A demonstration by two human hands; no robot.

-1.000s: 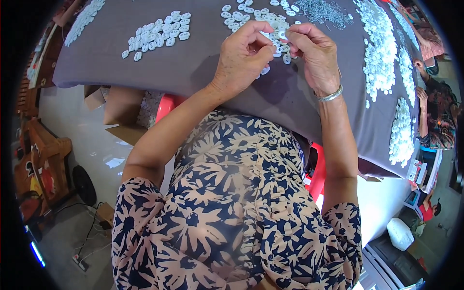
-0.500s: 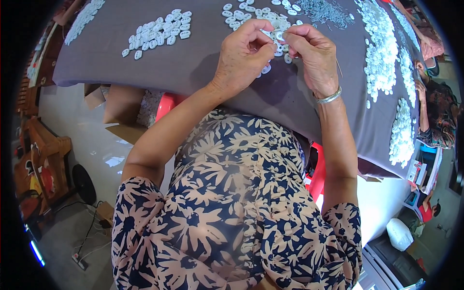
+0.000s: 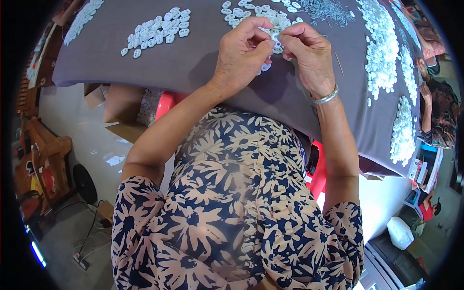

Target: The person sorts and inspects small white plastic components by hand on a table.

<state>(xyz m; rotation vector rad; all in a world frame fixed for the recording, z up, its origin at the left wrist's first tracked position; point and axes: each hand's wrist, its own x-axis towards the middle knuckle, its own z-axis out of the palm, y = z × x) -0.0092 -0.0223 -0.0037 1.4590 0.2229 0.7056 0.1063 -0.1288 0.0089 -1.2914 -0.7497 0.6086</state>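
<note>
Over the table's near part, my two hands come close together above a loose pile of small white oval pieces with holes [image 3: 232,19]. My left hand [image 3: 243,55] is pinched, its thumb and fingertips closed on one small white oval piece [image 3: 276,42]. Right beside that piece, the fingertips of my right hand [image 3: 309,58] are pressed together; whatever they hold is too small to make out. A silvery bracelet [image 3: 327,96] circles my right wrist. Close to the right hand, a thin brown stick [image 3: 339,63] lies on the cloth.
A grey-brown cloth [image 3: 193,67] covers the table. Another cluster of white pieces [image 3: 157,31] lies left, and a long heap [image 3: 382,53] right. Small grey pins or similar bits [image 3: 326,12] are scattered at the back. Another person's hand [image 3: 425,92] rests by the right edge.
My right hand has shifted slightly left and up, with its fingertips still by the white piece. My left hand has barely moved. The thin brown stick now shows more fully.
</note>
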